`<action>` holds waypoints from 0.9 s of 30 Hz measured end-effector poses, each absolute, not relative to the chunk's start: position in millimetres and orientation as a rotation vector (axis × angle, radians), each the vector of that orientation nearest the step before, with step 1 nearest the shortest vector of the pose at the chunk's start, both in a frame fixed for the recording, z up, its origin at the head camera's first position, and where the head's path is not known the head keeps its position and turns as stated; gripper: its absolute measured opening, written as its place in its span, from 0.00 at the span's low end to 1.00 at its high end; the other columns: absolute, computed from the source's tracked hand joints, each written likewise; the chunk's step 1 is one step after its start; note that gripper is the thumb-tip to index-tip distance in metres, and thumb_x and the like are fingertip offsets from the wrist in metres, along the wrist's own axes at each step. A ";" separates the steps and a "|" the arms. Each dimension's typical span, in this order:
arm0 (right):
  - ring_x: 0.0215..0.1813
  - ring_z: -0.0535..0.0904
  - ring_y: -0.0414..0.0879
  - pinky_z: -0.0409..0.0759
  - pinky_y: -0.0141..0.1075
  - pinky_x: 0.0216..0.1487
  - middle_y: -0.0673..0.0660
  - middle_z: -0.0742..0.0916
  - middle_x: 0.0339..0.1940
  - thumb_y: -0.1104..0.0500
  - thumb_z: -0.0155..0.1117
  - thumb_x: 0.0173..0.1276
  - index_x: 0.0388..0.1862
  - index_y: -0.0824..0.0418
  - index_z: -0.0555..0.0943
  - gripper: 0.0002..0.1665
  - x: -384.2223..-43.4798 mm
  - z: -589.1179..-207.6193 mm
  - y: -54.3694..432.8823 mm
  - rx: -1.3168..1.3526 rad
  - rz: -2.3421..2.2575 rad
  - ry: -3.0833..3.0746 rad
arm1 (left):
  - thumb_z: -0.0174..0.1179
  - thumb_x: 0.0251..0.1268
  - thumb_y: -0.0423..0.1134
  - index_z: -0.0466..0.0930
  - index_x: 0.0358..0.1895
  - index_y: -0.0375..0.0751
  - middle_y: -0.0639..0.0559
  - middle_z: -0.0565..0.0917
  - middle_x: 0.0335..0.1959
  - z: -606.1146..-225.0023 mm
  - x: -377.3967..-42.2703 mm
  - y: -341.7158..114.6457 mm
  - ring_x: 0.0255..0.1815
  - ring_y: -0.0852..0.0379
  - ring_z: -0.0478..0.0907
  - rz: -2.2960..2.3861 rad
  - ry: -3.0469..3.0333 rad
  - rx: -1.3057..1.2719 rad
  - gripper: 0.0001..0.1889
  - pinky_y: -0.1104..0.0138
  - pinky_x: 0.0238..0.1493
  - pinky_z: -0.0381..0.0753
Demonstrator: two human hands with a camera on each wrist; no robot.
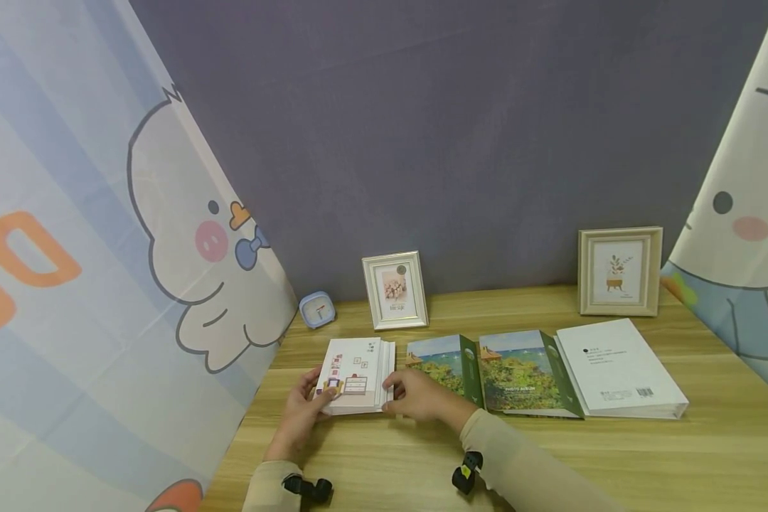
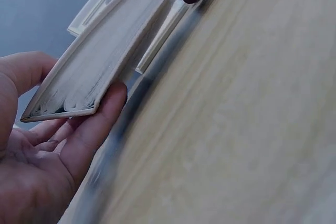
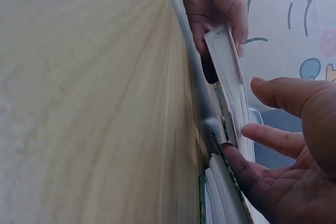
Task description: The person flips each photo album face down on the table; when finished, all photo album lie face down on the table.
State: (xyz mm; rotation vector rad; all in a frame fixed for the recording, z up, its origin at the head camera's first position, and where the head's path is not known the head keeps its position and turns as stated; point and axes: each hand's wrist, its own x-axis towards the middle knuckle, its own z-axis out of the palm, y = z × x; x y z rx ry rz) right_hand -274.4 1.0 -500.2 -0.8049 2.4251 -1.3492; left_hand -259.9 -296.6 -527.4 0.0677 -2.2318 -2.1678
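A white photo album (image 1: 357,366) with a drawn room scene on its cover lies toward the left of the wooden table, its near end raised in the wrist views. My left hand (image 1: 302,407) grips its left near corner, thumb on the cover and fingers underneath. At the album's right side, my right hand (image 1: 422,395) touches the edge with nearly straight fingers; in the right wrist view the thumb (image 3: 278,94) stands apart from the album. Right of that hand lie two landscape-covered photo albums (image 1: 436,355) (image 1: 518,366) with green spines, beside a white album (image 1: 621,366) showing its barcode.
Behind the albums stand a silver picture frame (image 1: 395,290) and a cream picture frame (image 1: 619,272). A small blue clock (image 1: 318,310) sits at the back left. A dark grey backdrop (image 1: 461,142) rises behind the table, with cartoon-printed curtains (image 1: 166,299) at both sides.
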 end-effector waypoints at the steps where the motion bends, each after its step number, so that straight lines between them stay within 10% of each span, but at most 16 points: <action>1: 0.51 0.83 0.48 0.83 0.45 0.51 0.54 0.86 0.48 0.54 0.77 0.69 0.59 0.60 0.84 0.23 -274.7 -500.6 1.2 -0.803 -1.352 2.426 | 0.67 0.70 0.28 0.60 0.79 0.32 0.33 0.67 0.73 -528.1 -260.0 -296.7 0.43 0.54 0.83 -2.170 -2.236 0.059 0.37 0.65 0.30 0.87; 20: 0.55 0.83 0.53 0.83 0.49 0.55 0.57 0.87 0.51 0.55 0.76 0.70 0.56 0.61 0.85 0.19 -274.9 -499.7 3.6 -0.813 -1.393 2.413 | 0.74 0.66 0.35 0.69 0.73 0.28 0.34 0.79 0.65 -526.4 -256.4 -294.6 0.63 0.45 0.76 -1.815 -2.437 -0.043 0.36 0.73 0.56 0.76; 27: 0.54 0.83 0.52 0.83 0.48 0.54 0.57 0.87 0.50 0.56 0.76 0.70 0.56 0.61 0.86 0.19 -277.3 -502.2 3.9 -0.826 -1.390 2.420 | 0.74 0.65 0.31 0.71 0.72 0.28 0.34 0.79 0.63 -525.5 -256.6 -293.6 0.57 0.44 0.78 -1.811 -2.455 -0.039 0.34 0.71 0.50 0.78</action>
